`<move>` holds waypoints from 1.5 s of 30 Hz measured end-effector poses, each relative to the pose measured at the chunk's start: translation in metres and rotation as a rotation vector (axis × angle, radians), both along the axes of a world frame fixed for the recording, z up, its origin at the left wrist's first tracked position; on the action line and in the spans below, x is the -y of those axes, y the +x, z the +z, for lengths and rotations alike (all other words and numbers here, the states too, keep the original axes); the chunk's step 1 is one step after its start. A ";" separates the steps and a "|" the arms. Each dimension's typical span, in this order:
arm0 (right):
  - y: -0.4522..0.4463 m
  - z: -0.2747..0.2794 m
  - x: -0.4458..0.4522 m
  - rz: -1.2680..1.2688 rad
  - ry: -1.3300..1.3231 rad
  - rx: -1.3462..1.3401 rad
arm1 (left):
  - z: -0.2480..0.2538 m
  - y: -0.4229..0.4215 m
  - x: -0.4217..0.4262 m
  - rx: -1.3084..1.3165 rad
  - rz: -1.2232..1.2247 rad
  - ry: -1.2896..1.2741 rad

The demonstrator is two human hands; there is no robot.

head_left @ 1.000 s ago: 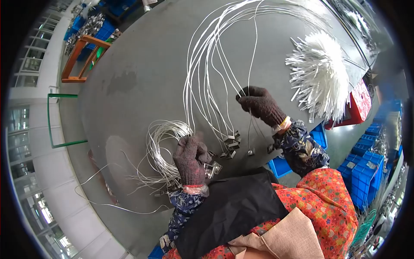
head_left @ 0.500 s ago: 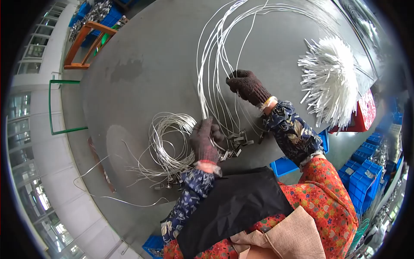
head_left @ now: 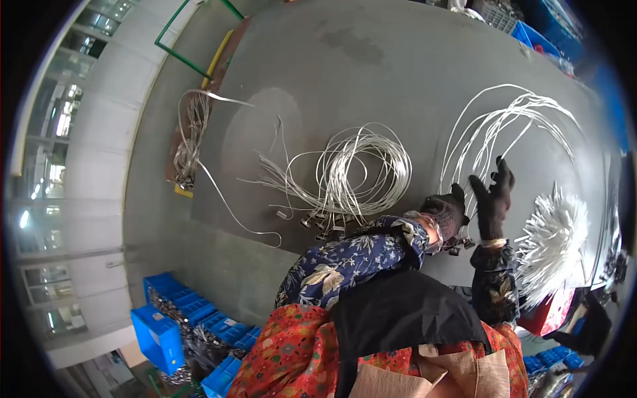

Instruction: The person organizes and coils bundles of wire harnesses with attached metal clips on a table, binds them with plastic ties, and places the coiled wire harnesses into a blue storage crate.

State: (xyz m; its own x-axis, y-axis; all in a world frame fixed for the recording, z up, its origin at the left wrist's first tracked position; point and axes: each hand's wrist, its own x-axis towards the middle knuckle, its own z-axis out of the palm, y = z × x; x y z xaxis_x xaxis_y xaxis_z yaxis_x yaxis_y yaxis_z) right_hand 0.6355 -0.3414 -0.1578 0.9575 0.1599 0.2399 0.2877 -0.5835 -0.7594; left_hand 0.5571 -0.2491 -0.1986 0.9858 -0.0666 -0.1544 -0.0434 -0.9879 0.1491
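Our right hand [head_left: 492,199] spreads its fingers, apparently holding nothing; our left hand [head_left: 446,211] curls, its grip hidden. The loose wires [head_left: 529,101] beyond the fingers could tangle, because their loops cross.

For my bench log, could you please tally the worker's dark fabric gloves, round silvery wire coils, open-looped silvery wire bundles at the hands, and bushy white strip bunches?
Dark fabric gloves: 2
Round silvery wire coil: 1
Open-looped silvery wire bundle: 1
Bushy white strip bunch: 1
Total: 5
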 end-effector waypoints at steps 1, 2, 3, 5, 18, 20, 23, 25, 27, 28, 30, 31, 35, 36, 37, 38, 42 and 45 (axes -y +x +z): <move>-0.006 0.005 -0.014 -0.015 -0.158 -0.013 | 0.012 -0.006 -0.005 0.055 0.018 -0.107; -0.003 0.000 -0.018 -0.034 -0.315 -0.043 | 0.019 -0.011 -0.008 0.097 0.027 -0.203; -0.002 -0.010 -0.022 -0.034 -0.410 -0.136 | 0.032 -0.020 -0.019 0.151 0.037 -0.264; -0.001 -0.034 -0.020 -0.054 -0.458 -0.116 | 0.056 -0.048 -0.049 0.249 0.064 -0.286; 0.010 0.022 -0.080 0.186 -0.392 0.203 | 0.061 -0.219 -0.270 0.370 1.038 -0.458; -0.009 0.000 -0.120 0.321 -0.364 0.032 | 0.028 -0.208 -0.267 0.448 0.992 -0.528; -0.035 -0.017 -0.170 0.294 -0.463 -0.341 | 0.025 -0.180 -0.252 0.364 1.042 -0.502; -0.053 -0.002 -0.181 0.190 -0.386 -0.431 | 0.012 -0.172 -0.244 0.376 1.048 -0.452; -0.038 -0.012 -0.167 0.305 -0.121 -0.602 | 0.014 -0.171 -0.243 0.322 1.078 -0.549; -0.028 -0.018 -0.157 0.403 0.154 -0.764 | 0.018 -0.169 -0.242 0.316 1.081 -0.546; -0.023 -0.025 -0.149 0.486 0.433 -0.928 | 0.026 -0.168 -0.238 0.322 1.076 -0.581; -0.024 -0.026 -0.147 0.555 0.315 -0.874 | 0.028 -0.168 -0.237 0.312 1.104 -0.618; -0.027 -0.046 -0.143 0.654 0.495 -0.911 | 0.023 -0.168 -0.231 0.336 1.090 -0.553; -0.034 -0.040 -0.142 0.642 0.558 -0.907 | 0.039 -0.167 -0.226 0.252 1.142 -0.585; -0.040 -0.031 -0.140 0.710 0.401 -0.771 | 0.047 -0.165 -0.224 0.170 1.191 -0.618; -0.048 -0.028 -0.139 0.709 0.401 -0.776 | 0.046 -0.166 -0.222 0.165 1.193 -0.616; -0.065 0.035 -0.152 0.955 -0.940 -0.373 | 0.049 -0.161 -0.215 0.263 1.173 -0.621; -0.087 0.014 -0.148 0.698 0.748 -0.832 | 0.062 -0.160 -0.209 0.262 1.178 -0.696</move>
